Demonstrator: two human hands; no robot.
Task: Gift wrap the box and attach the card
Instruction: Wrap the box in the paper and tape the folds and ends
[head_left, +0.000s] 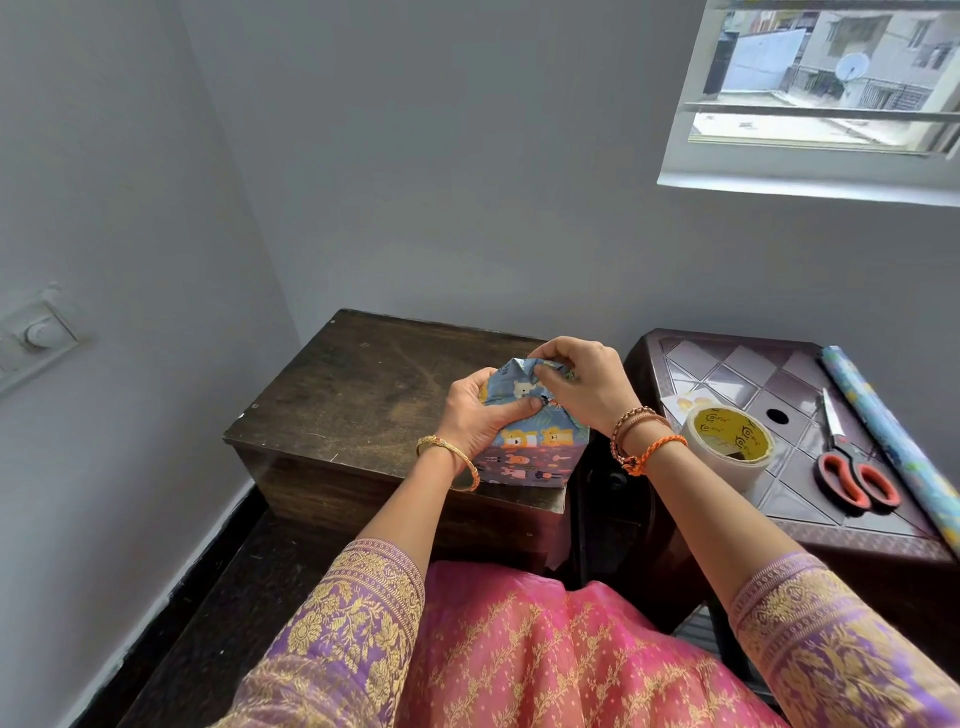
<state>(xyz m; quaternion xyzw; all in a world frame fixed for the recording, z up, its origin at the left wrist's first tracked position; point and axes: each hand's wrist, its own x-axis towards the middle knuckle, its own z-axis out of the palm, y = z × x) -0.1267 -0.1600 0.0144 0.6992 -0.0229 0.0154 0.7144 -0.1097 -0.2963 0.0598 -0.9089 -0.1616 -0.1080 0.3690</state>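
I have the small box in blue paper with little bears on it (530, 441) sitting at the near right corner of the dark brown wooden table (363, 384). It sits close to me so both my hands can reach it.

My left hand (480, 415) is wrapped around the left side of the box. My thumb pushes flat on the top paper. I do this so the fold does not pop open and the box does not slide.

My right hand (582, 379) is on top. My fingers are pinching the loose paper flap at the far end. I think I am folding this end down to close it.

The big roll of clear sticky tape with a yellow middle (727, 449) sits on the shiny purple plastic stool (737, 364), just beside my right wrist. That is good, because I will need tape soon.

The scissors with orange handles (852, 462) and the long roll of blue wrapping paper (893, 447) lie more to the right. A small white card with yellow spots (685, 405) peeks out behind the tape. It is not on the box yet.
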